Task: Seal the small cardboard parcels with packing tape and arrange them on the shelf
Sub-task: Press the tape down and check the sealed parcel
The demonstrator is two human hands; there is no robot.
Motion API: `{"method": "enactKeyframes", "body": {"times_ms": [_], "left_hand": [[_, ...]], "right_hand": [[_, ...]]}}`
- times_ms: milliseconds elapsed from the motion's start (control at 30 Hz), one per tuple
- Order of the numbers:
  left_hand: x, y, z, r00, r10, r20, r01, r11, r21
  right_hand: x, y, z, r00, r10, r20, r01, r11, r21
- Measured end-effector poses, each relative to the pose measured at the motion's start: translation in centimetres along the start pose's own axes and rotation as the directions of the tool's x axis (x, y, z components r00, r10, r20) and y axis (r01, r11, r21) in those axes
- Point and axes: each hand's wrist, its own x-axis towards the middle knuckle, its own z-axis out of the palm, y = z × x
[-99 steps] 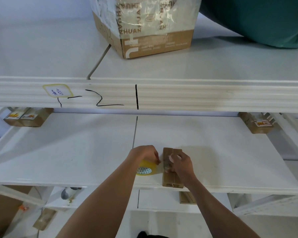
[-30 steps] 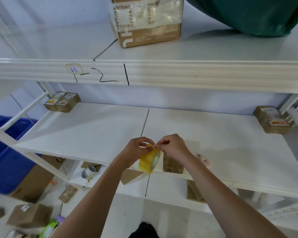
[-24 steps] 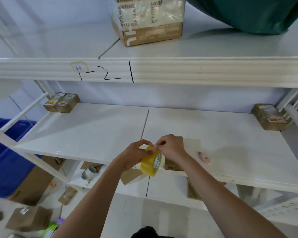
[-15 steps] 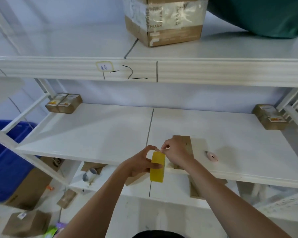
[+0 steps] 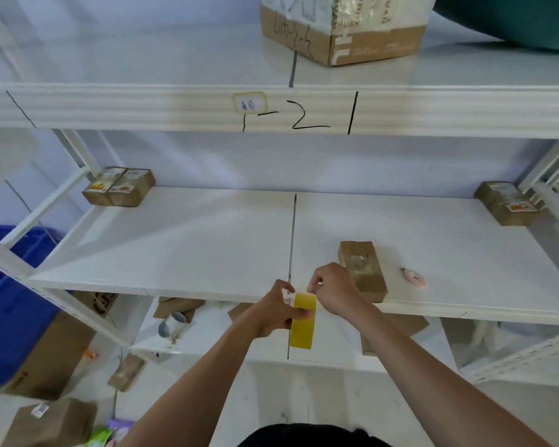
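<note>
Parcel (image 5: 362, 271) parked near shelf (image 5: 181, 240) front edge, clear for taping; left hand (image 5: 276, 312) gripping tape roll (image 5: 301, 321), right hand (image 5: 331, 290) fingers pinching its loose end.

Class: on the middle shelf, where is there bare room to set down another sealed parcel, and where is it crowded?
Bare: the wide stretch between the two labelled parcels at back left and the centre seam. Crowded: front right, where the brown parcel, pink object and both hands sit.
</note>
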Motion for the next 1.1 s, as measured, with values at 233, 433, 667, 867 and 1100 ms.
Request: {"method": "enactKeyframes", "body": {"times_ms": [233, 433, 667, 867, 1100], "left_hand": [[0.6, -1.5, 0.4, 0.995, -0.091, -0.044, 0.085, 0.989, -0.123], [1.6, -2.5, 0.5, 0.987, -0.128, -0.100, 0.113, 0.984, -0.139], [3.0, -3.2, 1.2, 0.984, -0.171, -0.044, 0.159, 0.967, -0.200], [4.4, -4.1, 1.5, 0.967, -0.246, -0.065, 0.220, 0.938, -0.268], [5.4, -4.8, 1.7, 0.951, -0.304, -0.056, 0.282, 0.927, -0.246]], "right_hand": [[-1.0, -0.6, 0.4, 0.999, 0.038, 0.013, -0.039, 0.998, 0.053], [-1.0, -1.4, 1.0, 0.998, 0.015, 0.061, -0.018, 0.999, 0.050], [1.2, -0.2, 0.5, 0.998, 0.048, 0.029, -0.048, 0.999, 0.025], [2.9, 0.5, 1.8, 0.998, 0.060, 0.011, -0.060, 0.997, -0.047], [4.4, 1.5, 3.2, 0.995, 0.069, 0.069, -0.064, 0.995, -0.071]]}}
